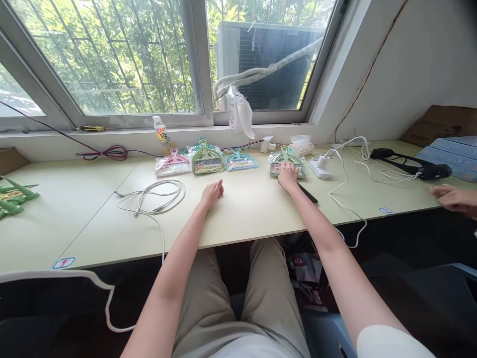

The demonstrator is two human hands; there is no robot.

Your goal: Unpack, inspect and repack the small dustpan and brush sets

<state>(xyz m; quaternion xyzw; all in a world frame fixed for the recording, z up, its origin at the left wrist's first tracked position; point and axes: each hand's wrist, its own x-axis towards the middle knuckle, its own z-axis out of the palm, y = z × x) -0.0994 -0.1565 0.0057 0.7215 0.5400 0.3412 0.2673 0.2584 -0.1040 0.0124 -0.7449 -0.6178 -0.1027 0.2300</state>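
Observation:
My right hand reaches over the front of a plastic-wrapped green mini dustpan and brush set, its fingers bent down onto the pack. Under that wrist lies a dark phone-like slab. Loosely curled, my left hand rests on the table with nothing seen in it. Beyond it stand three more wrapped sets in a row: a pink dustpan set, a larger green dustpan set and a blue dustpan set.
A coiled cable lies at left, with a drink bottle behind. To the right are a power strip, white cords, a black strapped device and blue boxes. Another person's hand is at the right edge. Green plastic pieces sit far left.

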